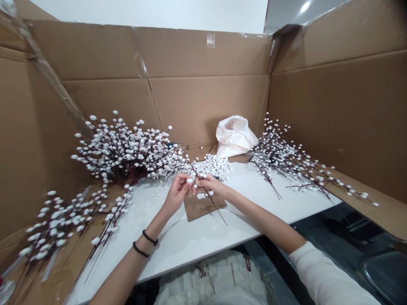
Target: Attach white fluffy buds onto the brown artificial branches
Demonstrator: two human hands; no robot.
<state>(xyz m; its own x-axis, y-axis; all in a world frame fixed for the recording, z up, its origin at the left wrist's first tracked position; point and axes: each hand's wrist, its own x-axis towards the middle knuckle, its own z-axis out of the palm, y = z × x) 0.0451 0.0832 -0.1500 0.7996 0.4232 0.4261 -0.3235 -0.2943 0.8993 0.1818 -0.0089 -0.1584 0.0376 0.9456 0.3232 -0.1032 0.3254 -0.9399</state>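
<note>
Over the middle of the white board, both hands work on a thin brown artificial berry branch with white balls along it; its bare stem points down to the right. My left hand is closed, thumb and fingertips pinched at a white berry on the branch. My right hand is closed around the branch just beside it, its fingertips partly hidden. Beneath the hands lies a brown cardboard piece. Right behind them is a heap of loose white balls.
A big bunch of white-berry branches stands at the back left, with more branches at the front left. Others lie on the right. A white plastic bag sits at the back. Cardboard walls enclose the white tabletop.
</note>
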